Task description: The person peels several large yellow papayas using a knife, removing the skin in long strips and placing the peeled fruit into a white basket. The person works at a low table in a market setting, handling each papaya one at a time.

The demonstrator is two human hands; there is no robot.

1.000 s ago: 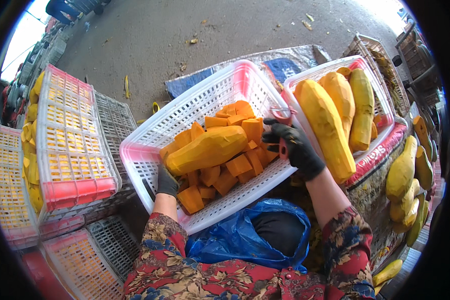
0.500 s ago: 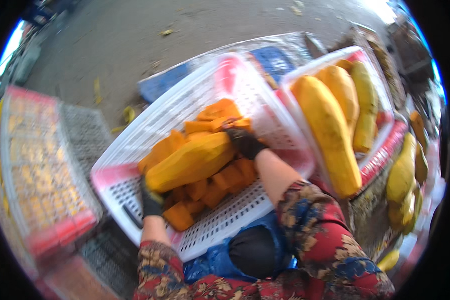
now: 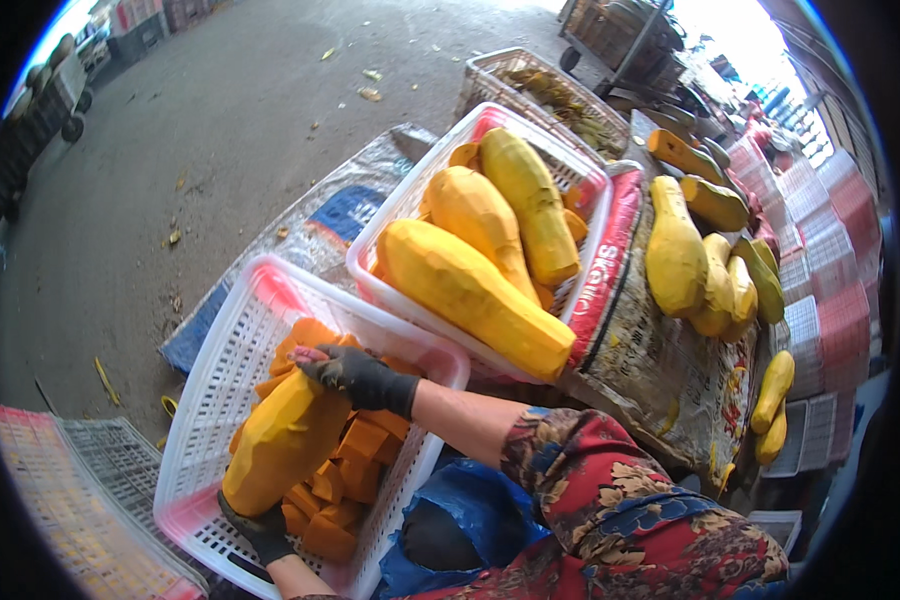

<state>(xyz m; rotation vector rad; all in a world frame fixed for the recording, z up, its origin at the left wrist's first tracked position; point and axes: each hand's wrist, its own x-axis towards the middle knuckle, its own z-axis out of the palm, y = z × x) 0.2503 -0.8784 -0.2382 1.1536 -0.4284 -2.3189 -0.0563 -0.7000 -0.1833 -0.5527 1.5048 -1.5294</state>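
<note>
A long yellow peeled squash [image 3: 288, 440] slants over a white basket [image 3: 195, 415] with pink corners, held at both ends. My left hand [image 3: 260, 530], in a dark glove, is closed round its lower end, the fingers partly hidden beneath it. At the upper end, my right hand [image 3: 355, 372], in a black glove, grips it with bent fingers. Something pinkish shows at that hand's fingertips; I cannot make out what. Under and beside the squash lie several orange squash chunks [image 3: 360, 470] in the basket.
A second white basket [image 3: 365, 240] just beyond holds several whole peeled squashes [image 3: 475, 290]. More squashes [image 3: 675, 245] lie on sacking [image 3: 660, 375] at the right. A crate of peelings [image 3: 470, 85] and a cart [image 3: 620, 45] stand farther back. Stacked crates [image 3: 80, 500] are at lower left.
My view has turned to the right, so the baskets appear farther left and lower. The held squash stands at a steeper slant, still between both hands.
</note>
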